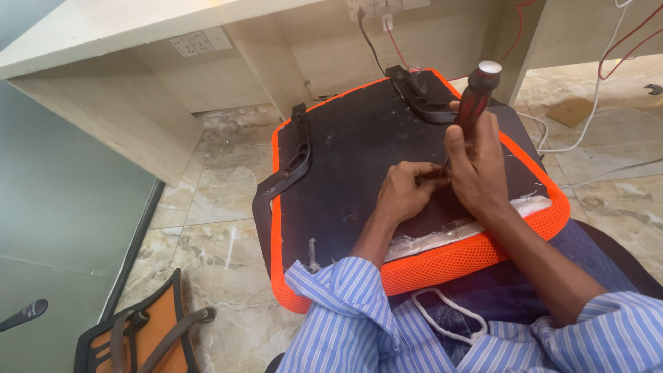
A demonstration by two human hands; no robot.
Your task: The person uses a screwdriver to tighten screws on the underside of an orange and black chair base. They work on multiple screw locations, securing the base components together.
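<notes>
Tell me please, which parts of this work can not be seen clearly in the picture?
- Screwdriver tip, head view: hidden between the left hand and right hand.
- The fastener under it, if any: covered by the fingers.
- Near edge of the upturned seat: covered by the striped sleeves.
- Chair back on the floor: cut off by the bottom edge.

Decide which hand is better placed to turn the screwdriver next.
Probably the right hand: it already grips the screwdriver handle upright over the seat underside. The left hand only steadies the tip.
</notes>
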